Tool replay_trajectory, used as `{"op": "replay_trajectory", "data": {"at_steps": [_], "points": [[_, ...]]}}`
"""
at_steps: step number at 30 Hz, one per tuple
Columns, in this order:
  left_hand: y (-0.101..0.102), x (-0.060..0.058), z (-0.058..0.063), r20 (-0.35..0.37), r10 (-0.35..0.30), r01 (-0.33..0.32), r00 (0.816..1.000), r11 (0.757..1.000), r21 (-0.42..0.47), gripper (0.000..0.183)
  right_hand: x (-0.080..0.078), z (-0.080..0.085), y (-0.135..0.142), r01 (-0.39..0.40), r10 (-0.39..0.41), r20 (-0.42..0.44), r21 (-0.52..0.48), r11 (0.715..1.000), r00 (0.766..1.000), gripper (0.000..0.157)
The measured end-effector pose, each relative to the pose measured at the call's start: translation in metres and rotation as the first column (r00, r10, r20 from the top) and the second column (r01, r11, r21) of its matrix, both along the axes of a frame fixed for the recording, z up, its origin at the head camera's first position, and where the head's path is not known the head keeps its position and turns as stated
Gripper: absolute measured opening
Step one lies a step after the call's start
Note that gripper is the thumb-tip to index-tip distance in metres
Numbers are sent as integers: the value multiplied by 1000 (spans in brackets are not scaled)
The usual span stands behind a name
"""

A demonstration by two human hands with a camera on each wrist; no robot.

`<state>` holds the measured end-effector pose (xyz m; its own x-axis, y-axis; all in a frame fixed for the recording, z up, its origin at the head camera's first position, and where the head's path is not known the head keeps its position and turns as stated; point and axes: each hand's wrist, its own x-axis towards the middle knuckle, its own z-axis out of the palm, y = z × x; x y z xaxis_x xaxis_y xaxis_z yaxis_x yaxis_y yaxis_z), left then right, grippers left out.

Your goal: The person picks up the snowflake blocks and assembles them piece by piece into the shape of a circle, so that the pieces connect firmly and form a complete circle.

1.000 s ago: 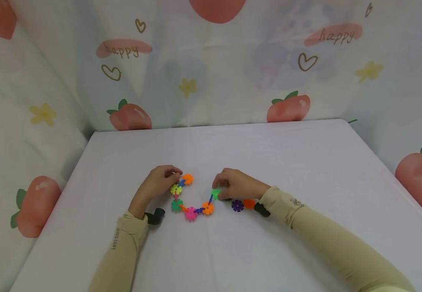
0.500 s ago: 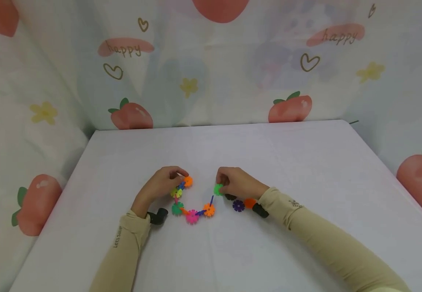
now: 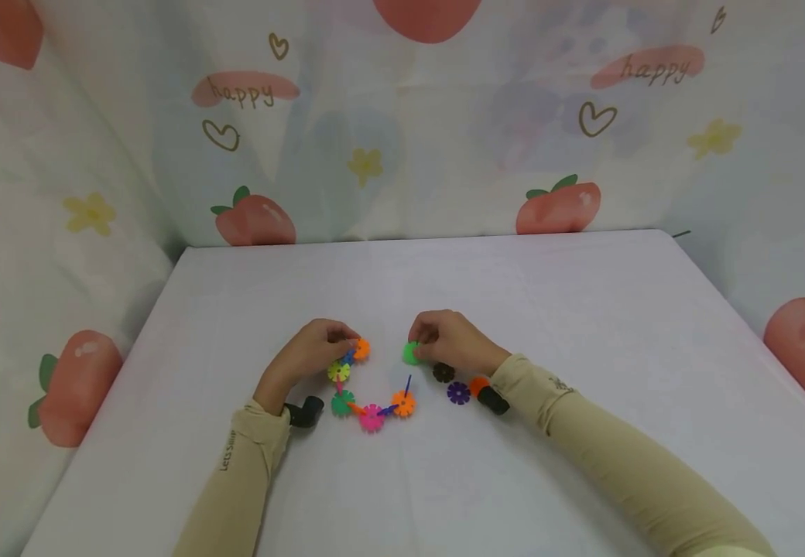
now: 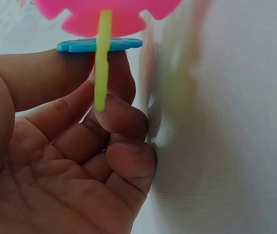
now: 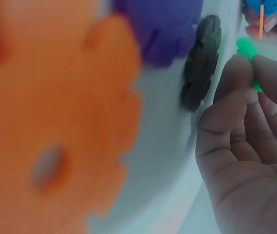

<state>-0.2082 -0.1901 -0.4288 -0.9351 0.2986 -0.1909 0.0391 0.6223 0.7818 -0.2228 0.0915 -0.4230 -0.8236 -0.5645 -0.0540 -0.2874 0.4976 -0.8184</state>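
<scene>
On the white table, a U-shaped chain of slotted snowflake discs runs from an orange disc through yellow, green and pink ones to a blue disc seen edge-on. At the far left end my left hand pinches a blue disc between thumb and index finger; a yellow disc crosses it in the left wrist view. My right hand pinches a loose bright green disc, apart from the chain. The green disc stands edge-on between thumb and finger in the right wrist view.
Loose discs lie below my right hand: brown, purple and orange. A black device sits at my left wrist, another black device at the right. A patterned cloth hangs behind the table's back edge.
The green disc has come away from the chain's right end, moving back with my right hand. The brown disc has come into sight. My left hand has shifted slightly right along the chain.
</scene>
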Motion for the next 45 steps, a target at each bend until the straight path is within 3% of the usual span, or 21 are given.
{"op": "replay_trajectory", "data": {"at_steps": [16,24,36,45], "points": [[-2,-2,1,21,3,-4,1000,999,38,23,-4,1,-26,39,-38,6,-45,998,999,11],[-2,-3,0,42,4,-5,999,1000,28,24,-4,-1,-36,18,-19,-27,-50,999,999,6],[2,-2,0,23,-21,20,1000,999,35,23,-1,-1,-47,-34,32,-182,-7,999,983,7],[7,0,1,-1,-3,3,1000,1000,29,17,-2,-2,-53,-107,109,-324,23,994,940,13]]}}
